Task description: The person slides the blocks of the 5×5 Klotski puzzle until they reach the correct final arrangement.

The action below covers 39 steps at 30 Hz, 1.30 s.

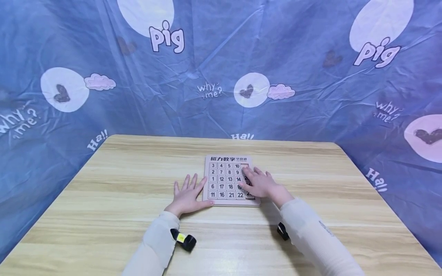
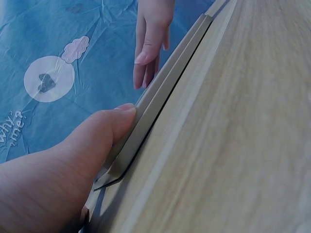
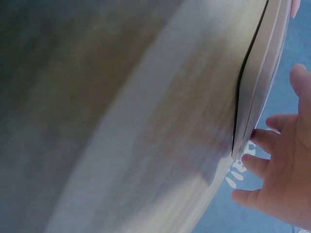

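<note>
A number sliding puzzle (image 1: 231, 203) lies flat on the table, with rows of numbered tiles and dark Chinese lettering along its top. My left hand (image 1: 188, 198) is spread at its left side, the thumb resting on the lower left corner and the index fingertip at the left edge. In the left wrist view, that thumb (image 2: 114, 121) lies along the board's rim. My right hand (image 1: 260, 184) reaches over the right-hand column with loosely extended fingers, covering several tiles there. A brownish gap shows at the top right of the grid. In the right wrist view, the fingers (image 3: 257, 167) are spread apart.
The light wood table (image 1: 138, 172) has rounded far corners. Blue printed cloth (image 1: 207, 57) hangs behind and at both sides. A black strap with a yellow label (image 1: 180, 237) is on the left wrist, and another dark piece (image 1: 282, 231) is at the right wrist.
</note>
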Motion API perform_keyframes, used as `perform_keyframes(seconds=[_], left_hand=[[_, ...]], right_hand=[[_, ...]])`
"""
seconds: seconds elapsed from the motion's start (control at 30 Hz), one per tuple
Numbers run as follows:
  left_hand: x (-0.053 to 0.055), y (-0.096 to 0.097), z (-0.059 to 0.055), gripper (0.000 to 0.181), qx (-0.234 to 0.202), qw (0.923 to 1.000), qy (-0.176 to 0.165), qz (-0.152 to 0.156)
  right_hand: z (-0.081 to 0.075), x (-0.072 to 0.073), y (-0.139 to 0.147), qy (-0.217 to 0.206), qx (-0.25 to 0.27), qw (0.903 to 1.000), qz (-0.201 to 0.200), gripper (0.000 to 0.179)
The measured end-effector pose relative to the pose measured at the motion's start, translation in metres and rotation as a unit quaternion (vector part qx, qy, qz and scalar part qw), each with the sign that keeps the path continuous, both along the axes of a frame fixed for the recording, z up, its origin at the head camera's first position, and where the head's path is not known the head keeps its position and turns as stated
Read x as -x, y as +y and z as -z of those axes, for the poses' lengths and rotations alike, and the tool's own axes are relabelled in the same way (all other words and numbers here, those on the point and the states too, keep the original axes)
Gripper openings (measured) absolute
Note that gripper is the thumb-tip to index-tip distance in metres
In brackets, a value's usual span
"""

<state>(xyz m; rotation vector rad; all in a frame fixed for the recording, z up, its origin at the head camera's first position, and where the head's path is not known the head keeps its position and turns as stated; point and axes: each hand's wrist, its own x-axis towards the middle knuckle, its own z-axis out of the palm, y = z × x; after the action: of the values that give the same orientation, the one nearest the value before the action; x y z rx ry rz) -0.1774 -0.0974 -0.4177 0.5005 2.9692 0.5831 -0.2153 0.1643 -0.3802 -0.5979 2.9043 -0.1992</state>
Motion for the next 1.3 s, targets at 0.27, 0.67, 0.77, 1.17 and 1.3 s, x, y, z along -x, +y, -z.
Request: perform_keyframes(seconds=[0.27,0.67,0.77,1.17,1.3], left_hand=[[0.001,0.0,0.002,0.091,-0.001,1.0,-0.001,-0.001],[0.0,0.001,0.002,0.091,0.001,1.0,-0.001,0.0],[0.001,0.0,0.002,0.091,0.002,1.0,0.0,-0.002],[0.0,0.0,0.001,0.091,0.001,1.0,-0.004,-0.003],[0.0,0.0,0.001,0.091,0.005,1.0,-0.002,0.002]], right_hand=[[0.0,-0.007,0.0,0.009,-0.002,0.9999,-0.007,0.068],[-0.002,-0.019,0.0,0.005,0.016,0.9997,-0.017,0.065],[-0.003,-0.025,-0.001,0.01,0.019,0.9992,-0.033,0.064],[-0.01,-0.018,-0.052,0.024,0.008,0.9968,-0.076,0.066],[-0.011,-0.007,-0.071,0.016,-0.011,0.9969,-0.076,0.067]])
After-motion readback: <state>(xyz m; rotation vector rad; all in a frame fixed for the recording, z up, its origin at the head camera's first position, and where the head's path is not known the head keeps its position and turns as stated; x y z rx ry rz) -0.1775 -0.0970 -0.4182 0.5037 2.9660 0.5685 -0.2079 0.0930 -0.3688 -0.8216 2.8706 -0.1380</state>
